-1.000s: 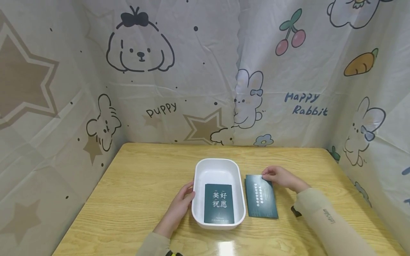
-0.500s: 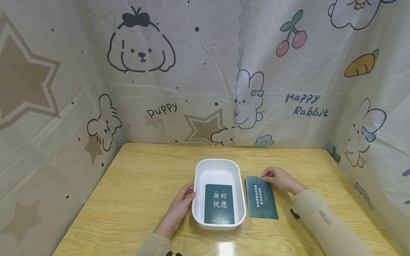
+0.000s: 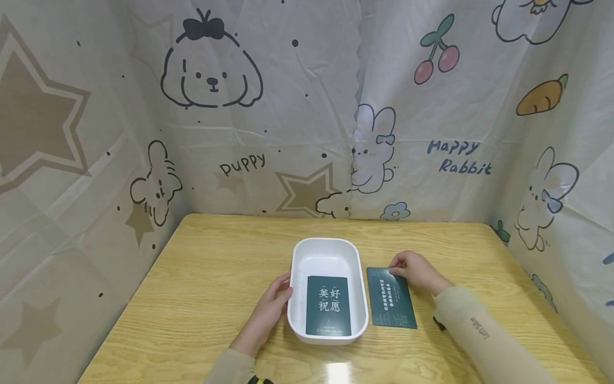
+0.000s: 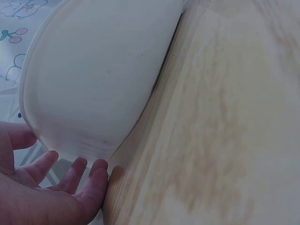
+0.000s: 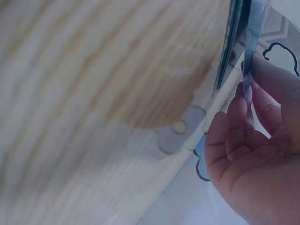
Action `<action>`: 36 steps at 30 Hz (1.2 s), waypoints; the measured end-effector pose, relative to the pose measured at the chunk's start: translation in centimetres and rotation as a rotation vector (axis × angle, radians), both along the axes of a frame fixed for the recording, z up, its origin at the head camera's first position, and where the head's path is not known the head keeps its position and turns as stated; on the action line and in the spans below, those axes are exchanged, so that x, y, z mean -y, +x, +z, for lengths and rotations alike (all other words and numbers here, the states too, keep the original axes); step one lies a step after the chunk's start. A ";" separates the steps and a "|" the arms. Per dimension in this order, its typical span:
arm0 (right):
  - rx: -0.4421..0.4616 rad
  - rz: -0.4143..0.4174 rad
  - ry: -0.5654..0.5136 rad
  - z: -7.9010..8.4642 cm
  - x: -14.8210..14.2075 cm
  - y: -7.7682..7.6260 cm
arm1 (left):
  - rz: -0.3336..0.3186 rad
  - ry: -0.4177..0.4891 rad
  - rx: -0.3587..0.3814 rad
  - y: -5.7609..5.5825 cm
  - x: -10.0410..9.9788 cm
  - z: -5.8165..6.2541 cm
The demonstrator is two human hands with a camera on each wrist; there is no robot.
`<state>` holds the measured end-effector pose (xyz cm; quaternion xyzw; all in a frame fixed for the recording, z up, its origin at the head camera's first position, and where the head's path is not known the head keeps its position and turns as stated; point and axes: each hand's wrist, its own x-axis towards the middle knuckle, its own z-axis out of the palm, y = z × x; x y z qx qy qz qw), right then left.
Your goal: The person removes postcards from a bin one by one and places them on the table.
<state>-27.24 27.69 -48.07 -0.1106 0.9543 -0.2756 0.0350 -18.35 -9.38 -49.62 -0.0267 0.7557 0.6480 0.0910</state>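
In the head view a white plastic container [image 3: 326, 261] with rounded corners stands on the table. A dark green card [image 3: 328, 314] with white Chinese characters lies inside it. My left hand [image 3: 272, 298] holds the container's left side, thumb at the rim; in the left wrist view the fingertips [image 4: 80, 163] meet the outer wall. Right of the container is a green card [image 3: 390, 306] with white lines of writing. My right hand [image 3: 414, 271] pinches its far right corner between thumb and fingers. The right wrist view shows this card edge-on, apart from a stack of green cards [image 5: 229, 47] beside it.
The wooden table [image 3: 225, 266] has its far edge against a printed cloth [image 3: 268, 128] that also hangs at both sides. A dark band [image 3: 438, 323] shows at the right wrist, a yellow and black one [image 3: 260, 380] at the left.
My right hand has shifted slightly left and nearer, and the far edge of the pinched card has come nearer with it. The left hand and container stay put.
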 end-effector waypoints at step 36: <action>-0.111 -0.001 0.187 0.5 1.8 0.3 | 0.000 0.011 -0.020 0.3 0.0 0.1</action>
